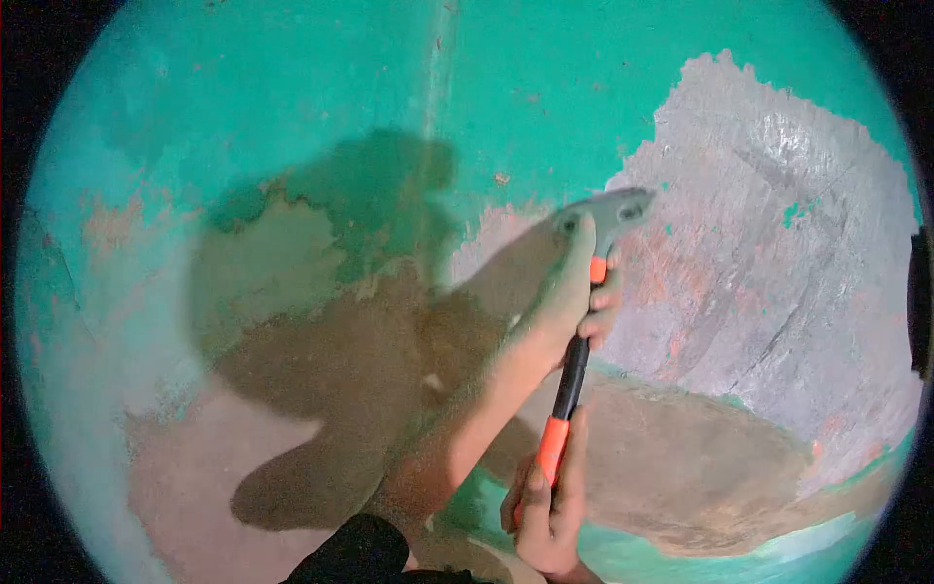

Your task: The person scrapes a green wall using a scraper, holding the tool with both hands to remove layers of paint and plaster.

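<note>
A long-handled scraper (572,378) with a black and orange handle and a wide grey head (613,216) slants up across the middle of the view. My left hand (562,310) reaches in from the lower left and wraps the handle just below the head, its thumb stretched up along the grey part. Lower down, my right hand (553,521) grips the orange end of the same handle. The scraper's head lies over the lower left border of a bare greyish patch (749,224) on the green painted wall (292,78).
Other bare brownish patches (195,487) show at the lower left, with ragged paint edges. A vertical ridge (438,73) runs down the wall. Shadows (321,321) darken the left and middle. A black sleeve (355,555) shows at the bottom, and a dark object (919,302) stands at the right edge.
</note>
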### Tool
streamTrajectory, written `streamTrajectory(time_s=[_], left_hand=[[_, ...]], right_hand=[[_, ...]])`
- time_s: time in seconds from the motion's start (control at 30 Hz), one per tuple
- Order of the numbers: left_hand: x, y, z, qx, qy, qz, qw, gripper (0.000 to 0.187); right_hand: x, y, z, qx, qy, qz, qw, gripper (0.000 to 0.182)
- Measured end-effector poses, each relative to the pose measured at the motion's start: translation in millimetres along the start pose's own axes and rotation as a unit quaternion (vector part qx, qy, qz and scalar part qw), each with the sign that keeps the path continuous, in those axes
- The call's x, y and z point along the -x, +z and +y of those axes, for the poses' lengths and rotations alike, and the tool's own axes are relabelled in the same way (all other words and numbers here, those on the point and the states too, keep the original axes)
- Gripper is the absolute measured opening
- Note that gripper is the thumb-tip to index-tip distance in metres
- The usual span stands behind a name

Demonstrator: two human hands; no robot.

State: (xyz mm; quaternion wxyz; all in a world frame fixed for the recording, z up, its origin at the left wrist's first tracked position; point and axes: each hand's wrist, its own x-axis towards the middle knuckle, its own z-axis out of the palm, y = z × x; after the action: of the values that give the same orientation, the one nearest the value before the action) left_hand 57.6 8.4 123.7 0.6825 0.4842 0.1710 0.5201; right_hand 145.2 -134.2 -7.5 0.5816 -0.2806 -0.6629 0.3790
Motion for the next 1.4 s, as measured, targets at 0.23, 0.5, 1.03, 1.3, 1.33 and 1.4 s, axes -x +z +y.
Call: streamTrajectory(time_s=[0.23, 0.5, 1.03, 1.3, 1.33, 1.4], left_hand=[[-5.5, 4.0, 9.8, -0.012, 0.048, 0.005, 0.999, 0.055], [-8.0, -2.9, 5.9, -0.004, 0.009, -0.017, 1.0, 0.056], [-11.0, 11.7, 17.8, 0.001, 0.02, 0.009, 1.0, 0.055], [-6.4, 10.5, 7.9, -0.003, 0.017, 0.011, 1.0, 0.054], [-7.6, 10.8, 8.2, 0.001, 0.019, 0.003, 1.0, 0.054], [-3.9, 6.0, -4.9, 0.006, 0.003, -0.003, 1.0, 0.054]], right_hand=[[-4.0, 7.8, -8.0, -0.019, 0.0, 0.007, 1.0, 0.066], [-0.1, 15.9, 4.6, -0.027, -0.018, 0.016, 0.999, 0.065], [-6.7, 9.6, -6.1, -0.034, -0.011, 0.022, 0.999, 0.067], [-5.1, 5.5, -5.6, -0.02, -0.018, 0.01, 1.0, 0.066], [-6.6, 5.2, -8.8, -0.018, -0.019, 0.011, 1.0, 0.066], [-3.3, 8.4, -4.8, -0.029, -0.018, 0.016, 0.999, 0.066]])
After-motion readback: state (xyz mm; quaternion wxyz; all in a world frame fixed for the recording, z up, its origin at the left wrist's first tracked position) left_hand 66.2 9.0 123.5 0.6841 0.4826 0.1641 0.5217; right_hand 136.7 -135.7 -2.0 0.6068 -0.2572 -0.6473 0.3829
